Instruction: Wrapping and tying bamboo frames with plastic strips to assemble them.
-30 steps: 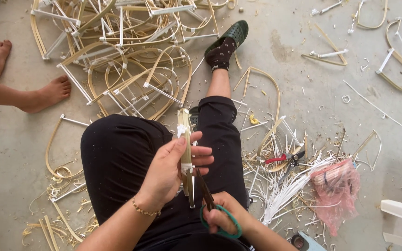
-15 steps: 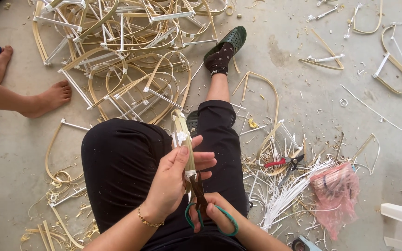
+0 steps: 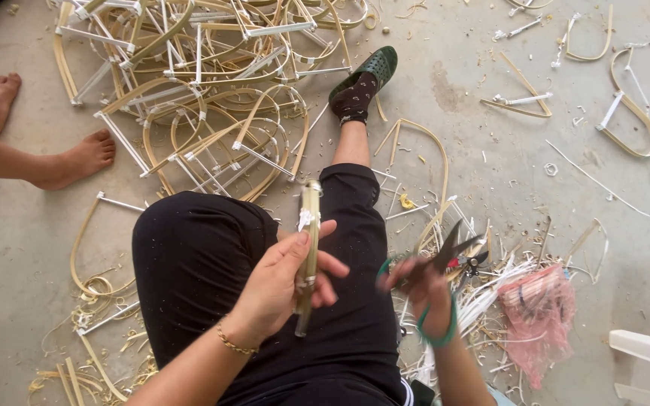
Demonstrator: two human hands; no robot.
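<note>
We find the left hand (image 3: 283, 282) closed around a bundle of bamboo strips (image 3: 308, 248), held upright over the lap, white tape near its upper end. The right hand (image 3: 423, 289) grips green-handled scissors (image 3: 438, 263), blades open and pointing up to the right, well apart from the bundle. A heap of bent bamboo frames (image 3: 205, 98) lies beyond the knees. Another person's bare feet (image 3: 77, 158) rest at left; a pink plastic bag (image 3: 539, 316) lies at right.

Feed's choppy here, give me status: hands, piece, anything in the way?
Left hand grips pale bamboo strip bundle upright over lap. Right hand holds green-handled scissors, blades open, apart from bundle. Nothing between them.
</note>
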